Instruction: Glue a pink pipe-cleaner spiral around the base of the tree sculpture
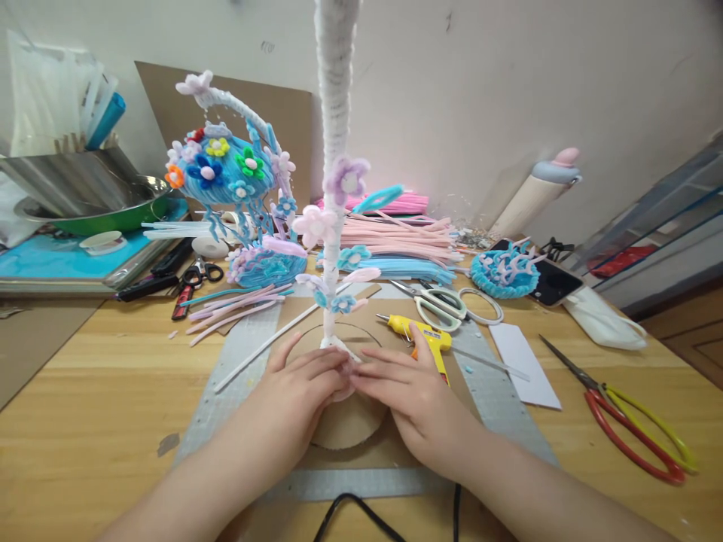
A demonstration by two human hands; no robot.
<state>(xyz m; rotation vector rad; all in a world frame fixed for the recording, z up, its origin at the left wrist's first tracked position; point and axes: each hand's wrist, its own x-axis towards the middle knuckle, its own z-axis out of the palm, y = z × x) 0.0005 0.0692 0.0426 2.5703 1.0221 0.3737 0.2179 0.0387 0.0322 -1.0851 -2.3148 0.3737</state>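
Observation:
A tall stem wrapped in white pipe cleaner [334,113] stands upright in the middle, with pipe-cleaner flowers [348,181] and small petals along its lower part. At its foot, my left hand [308,380] and my right hand [412,384] meet from both sides. Their fingers are closed on the curled pale base of the stem, fingertips touching, hiding most of it. Beneath them lies a round cardboard disc [350,429] on a brown cardboard sheet. Just beyond my right hand is a yellow glue gun [423,335], partly covered by that hand.
A grey cutting mat [226,406] lies under the cardboard. Red-and-yellow scissors [633,429] and a white card [525,365] are on the right. Green-handled scissors [437,307], pipe-cleaner bundles [395,237] and a blue flowered ornament [226,173] stand behind. A black cable [361,504] runs in front.

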